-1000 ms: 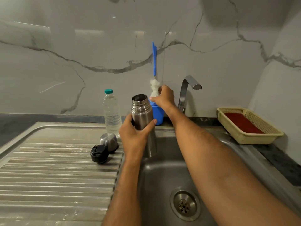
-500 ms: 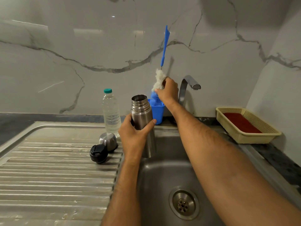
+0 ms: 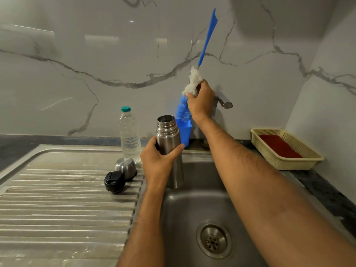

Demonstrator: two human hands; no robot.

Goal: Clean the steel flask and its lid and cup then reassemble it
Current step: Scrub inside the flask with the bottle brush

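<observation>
The open steel flask (image 3: 169, 135) stands upright at the sink's left edge, with my left hand (image 3: 159, 160) wrapped around its middle. My right hand (image 3: 201, 102) grips a bottle brush (image 3: 192, 81) by its white and blue bristles, above a blue holder cup (image 3: 184, 130). The brush's blue handle points up and to the right, and its bristle tip hangs just over the holder. The steel cup (image 3: 126, 166) sits upside down on the drainboard, touching the black lid (image 3: 114, 181) in front of it.
A clear water bottle (image 3: 129, 135) with a teal cap stands behind the steel cup. The tap (image 3: 221, 101) rises behind my right hand. A yellow basket (image 3: 285, 149) with a red pad sits at the right. The sink basin (image 3: 192, 209) with its drain (image 3: 213, 238) lies below.
My right hand has lifted the brush up out of the blue holder and tilted its handle to the right. My left hand and the flask have stayed put.
</observation>
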